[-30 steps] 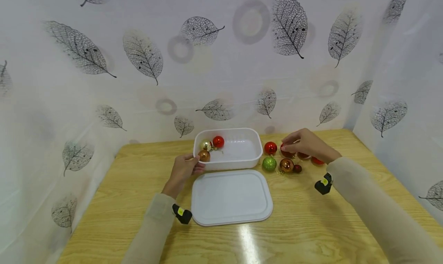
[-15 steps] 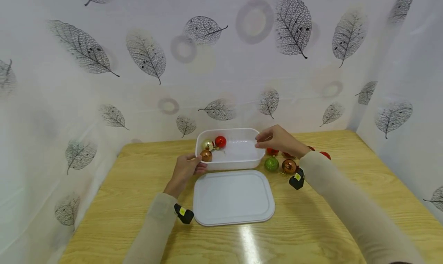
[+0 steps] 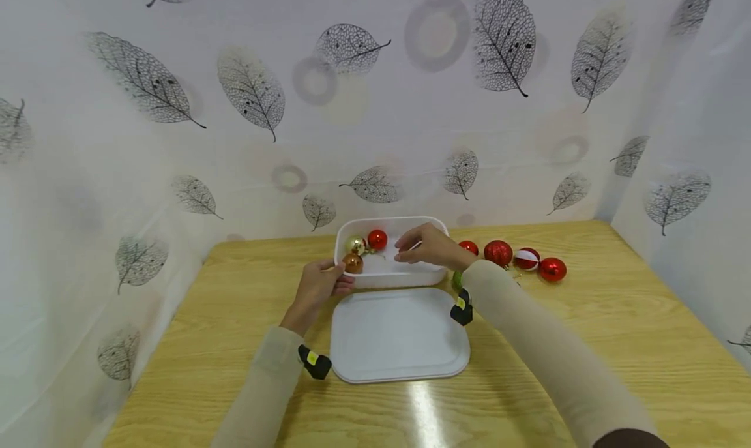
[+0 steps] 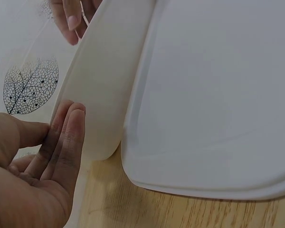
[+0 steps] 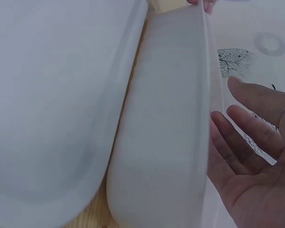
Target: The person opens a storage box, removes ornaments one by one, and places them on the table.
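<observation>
My left hand [image 3: 317, 288] grips the left front corner of a white plastic box [image 3: 399, 280], thumb at the rim and fingers against the outer wall. Inside, at the left end, lie a red Christmas ball [image 3: 377, 240], a pale gold ball [image 3: 356, 244] and a copper ball [image 3: 353, 263]. My right hand [image 3: 431, 246] hovers over the right half of the box. Its fingers are loosely bent, with the thumb apart in the right wrist view; I see nothing held there. The box wall hides some fingertips [image 5: 217, 116] in that view.
A white lid [image 3: 400, 336] lies flat in front of the box. Right of the box are several red balls, among them a glittery one [image 3: 498, 253] and a red-and-white one [image 3: 527, 259]. A green ball [image 3: 457, 280] is partly behind the right sleeve. A patterned curtain [image 3: 375, 109] stands behind.
My right hand has moved left from the balls on the table to above the box. The left hand keeps its grip, and the balls in the box look unchanged.
</observation>
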{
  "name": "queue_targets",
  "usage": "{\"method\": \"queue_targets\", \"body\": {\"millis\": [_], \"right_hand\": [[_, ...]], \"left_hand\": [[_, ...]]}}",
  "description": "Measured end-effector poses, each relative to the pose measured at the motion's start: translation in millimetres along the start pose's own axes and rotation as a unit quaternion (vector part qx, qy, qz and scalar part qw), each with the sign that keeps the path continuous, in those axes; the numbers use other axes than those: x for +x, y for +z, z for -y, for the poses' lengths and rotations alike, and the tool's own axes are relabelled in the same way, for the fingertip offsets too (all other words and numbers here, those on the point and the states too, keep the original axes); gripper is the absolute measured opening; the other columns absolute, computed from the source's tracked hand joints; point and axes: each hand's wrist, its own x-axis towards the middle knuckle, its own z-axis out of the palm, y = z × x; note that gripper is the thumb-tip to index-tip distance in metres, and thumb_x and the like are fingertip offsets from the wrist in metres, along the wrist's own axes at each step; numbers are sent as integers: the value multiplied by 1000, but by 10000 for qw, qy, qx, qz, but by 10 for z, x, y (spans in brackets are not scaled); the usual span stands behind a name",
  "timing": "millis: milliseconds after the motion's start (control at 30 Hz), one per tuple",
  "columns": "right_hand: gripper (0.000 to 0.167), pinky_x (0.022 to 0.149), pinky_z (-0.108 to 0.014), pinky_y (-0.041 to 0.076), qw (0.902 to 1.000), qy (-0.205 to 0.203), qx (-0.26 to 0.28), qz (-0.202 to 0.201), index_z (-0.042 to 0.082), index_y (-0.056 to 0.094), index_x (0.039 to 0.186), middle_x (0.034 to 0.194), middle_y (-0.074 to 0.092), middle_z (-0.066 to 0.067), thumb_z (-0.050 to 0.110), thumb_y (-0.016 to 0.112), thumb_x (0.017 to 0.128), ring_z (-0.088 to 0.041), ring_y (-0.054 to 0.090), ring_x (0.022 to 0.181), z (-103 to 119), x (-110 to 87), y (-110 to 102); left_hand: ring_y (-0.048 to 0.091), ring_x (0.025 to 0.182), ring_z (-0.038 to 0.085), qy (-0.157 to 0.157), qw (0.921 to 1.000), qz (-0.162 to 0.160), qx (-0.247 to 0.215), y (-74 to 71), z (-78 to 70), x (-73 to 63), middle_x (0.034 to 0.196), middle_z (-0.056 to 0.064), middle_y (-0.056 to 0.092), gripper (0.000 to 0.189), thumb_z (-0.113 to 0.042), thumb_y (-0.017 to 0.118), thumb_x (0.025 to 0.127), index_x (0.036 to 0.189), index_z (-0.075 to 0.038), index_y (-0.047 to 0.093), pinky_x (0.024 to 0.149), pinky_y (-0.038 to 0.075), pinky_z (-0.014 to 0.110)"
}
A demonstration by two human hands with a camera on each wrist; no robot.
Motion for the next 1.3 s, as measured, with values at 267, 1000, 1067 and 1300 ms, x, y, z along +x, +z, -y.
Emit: {"method": "queue_targets", "body": {"millis": [267,1000,1067,1300], "right_hand": [[35,81,-32,64,9999,49,152,53,-12,67,116,106,71,-17,7,78,89,-26,68,97,16,193,237],[29,69,-26,62,9999,26,-28,105,-10,71,110,96,74,-15,7,79,88,-15,66,75,67,560,653],[29,69,-25,61,9999,74,-50,123,-9,72,110,96,74,-15,8,80,88,-14,66,75,65,579,671],[29,65,-21,57,9995,97,-193,225,-6,74,108,93,75,-11,13,81,87,-12,63,71,104,603,714]], "left_hand": [[72,68,16,94,9999,45,-27,2,2,7,83,15,73,39,-12,56,105,137,11,54,73,65,31],[73,71,17,104,9999,83,-88,-11,1,11,84,15,74,40,-12,57,105,138,11,53,73,65,30],[73,71,16,110,9999,80,-75,-10,-3,8,85,15,74,40,-12,57,105,138,10,53,73,65,30],[73,71,16,87,9999,44,-89,-5,10,19,85,16,74,38,-10,55,106,137,10,54,71,65,28]]}}
